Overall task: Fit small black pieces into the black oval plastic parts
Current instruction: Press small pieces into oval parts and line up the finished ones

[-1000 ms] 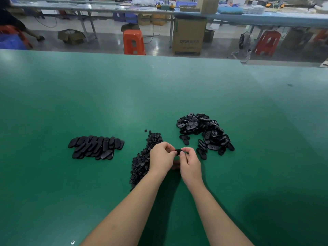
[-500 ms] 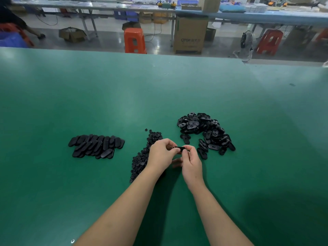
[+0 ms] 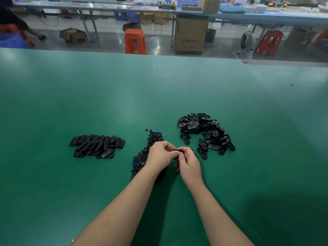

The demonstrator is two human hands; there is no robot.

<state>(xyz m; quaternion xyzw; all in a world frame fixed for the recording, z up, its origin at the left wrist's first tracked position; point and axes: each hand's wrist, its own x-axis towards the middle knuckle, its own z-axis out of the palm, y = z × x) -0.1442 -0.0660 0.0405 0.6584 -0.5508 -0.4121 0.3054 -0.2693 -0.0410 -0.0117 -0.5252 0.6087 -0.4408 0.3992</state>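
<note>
My left hand (image 3: 160, 155) and my right hand (image 3: 189, 164) meet just above the green table, fingers curled round one black oval part (image 3: 178, 151) held between them. Whether a small piece sits in it is hidden by my fingertips. A heap of small black pieces (image 3: 149, 148) lies under and left of my left hand. A loose pile of black oval parts (image 3: 205, 132) lies to the right of my hands. A neat row of oval parts (image 3: 97, 145) lies flat at the left.
The green table (image 3: 159, 89) stretches far ahead to its back edge. Beyond it stand an orange stool (image 3: 135, 40), a cardboard box (image 3: 190, 37) and long benches. A person's leg (image 3: 35, 31) shows at the far left.
Both hands stay together on the oval part, shifting slightly away from me; the fingers work on it. The piles have not moved.
</note>
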